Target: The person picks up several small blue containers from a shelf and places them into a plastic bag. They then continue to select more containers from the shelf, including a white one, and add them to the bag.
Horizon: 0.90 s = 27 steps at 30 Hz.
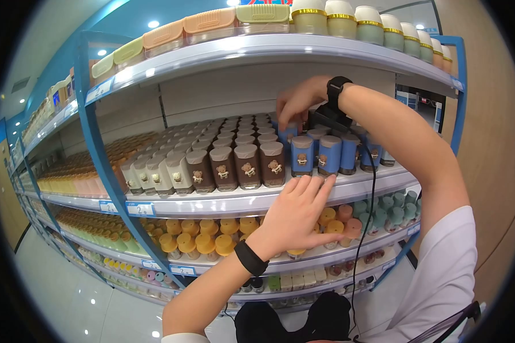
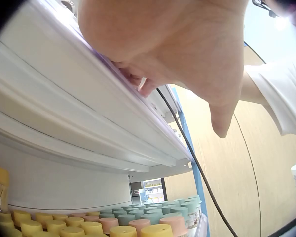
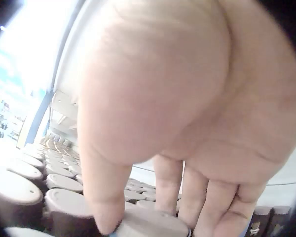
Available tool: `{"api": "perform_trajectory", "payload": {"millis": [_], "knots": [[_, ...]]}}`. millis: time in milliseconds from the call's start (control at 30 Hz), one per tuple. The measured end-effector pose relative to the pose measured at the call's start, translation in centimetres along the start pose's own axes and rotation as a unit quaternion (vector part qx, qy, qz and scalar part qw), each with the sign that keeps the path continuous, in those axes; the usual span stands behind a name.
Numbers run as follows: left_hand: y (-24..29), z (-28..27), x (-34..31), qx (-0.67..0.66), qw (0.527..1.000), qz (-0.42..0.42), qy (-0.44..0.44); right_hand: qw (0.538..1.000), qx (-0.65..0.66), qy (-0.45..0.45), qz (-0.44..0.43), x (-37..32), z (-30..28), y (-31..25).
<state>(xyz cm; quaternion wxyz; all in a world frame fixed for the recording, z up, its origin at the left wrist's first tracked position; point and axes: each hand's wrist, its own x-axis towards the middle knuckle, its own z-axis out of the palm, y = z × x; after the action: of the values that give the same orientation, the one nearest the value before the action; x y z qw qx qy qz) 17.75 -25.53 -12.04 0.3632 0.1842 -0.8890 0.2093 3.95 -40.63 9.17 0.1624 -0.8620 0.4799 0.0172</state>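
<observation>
My right hand [image 1: 304, 102] reaches over the front row to a blue lidded cup [image 1: 289, 134] further back, beside the brown cups. In the right wrist view, thumb and fingers grip around its grey lid [image 3: 150, 224]; most of the body is hidden. Fingers straight and thumb spread, my left hand [image 1: 296, 214] rests at the shelf's front edge [image 1: 223, 201]. Its fingertips are right by the bases of two blue cups with bear figures [image 1: 302, 155]. Brown lidded cups [image 1: 248, 167] with bears stand in rows to the left.
White cups [image 1: 180, 173] stand further left. Above hangs a shelf [image 1: 269, 48] with pastel containers. Yellow-lidded cups [image 1: 204, 244] and teal-lidded ones [image 1: 379, 217] fill the level below. A black cable [image 1: 367, 228] hangs in front of the shelves. A blue post [image 1: 100, 131] divides the shelving.
</observation>
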Motion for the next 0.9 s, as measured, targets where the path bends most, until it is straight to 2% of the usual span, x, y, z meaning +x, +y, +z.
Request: {"api": "perform_trajectory", "payload": {"millis": [133, 200, 233, 300, 433, 500, 600, 833, 900], "knots": [[0.0, -0.1, 0.0, 0.003, 1.000, 0.003, 0.004, 0.999, -0.032, 0.041, 0.014, 1.3, -1.3, 0.7], [-0.1, -0.2, 0.1, 0.002, 1.000, -0.001, 0.003, 0.994, -0.068, 0.075, 0.049, 2.2, -1.2, 1.1], [0.0, -0.2, 0.1, 0.001, 1.000, -0.003, 0.000, 0.994, -0.065, 0.072, 0.052, 2.7, -1.0, 1.4], [0.0, -0.2, 0.1, -0.003, 1.000, -0.004, -0.006, 0.986, -0.150, 0.055, 0.051, 3.2, -0.6, 0.9], [0.0, 0.0, 0.2, 0.004, 1.000, -0.005, -0.006, 0.986, -0.155, 0.052, 0.040, 3.6, 0.4, 0.1], [0.1, -0.1, 0.1, 0.005, 1.000, -0.006, -0.008, 0.993, -0.099, 0.057, 0.030, 4.8, 1.0, 0.6], [0.0, -0.1, 0.1, 0.007, 1.000, -0.004, -0.007, 0.994, -0.087, 0.065, 0.031, 5.7, 1.3, 1.1], [0.2, -0.3, 0.1, 0.005, 1.000, -0.008, -0.018, 0.991, -0.121, 0.037, 0.052, 3.9, 0.9, 0.8], [0.2, -0.2, 0.2, 0.006, 1.000, -0.005, -0.013, 0.990, -0.120, 0.068, 0.013, 3.6, 1.5, 1.2]]}}
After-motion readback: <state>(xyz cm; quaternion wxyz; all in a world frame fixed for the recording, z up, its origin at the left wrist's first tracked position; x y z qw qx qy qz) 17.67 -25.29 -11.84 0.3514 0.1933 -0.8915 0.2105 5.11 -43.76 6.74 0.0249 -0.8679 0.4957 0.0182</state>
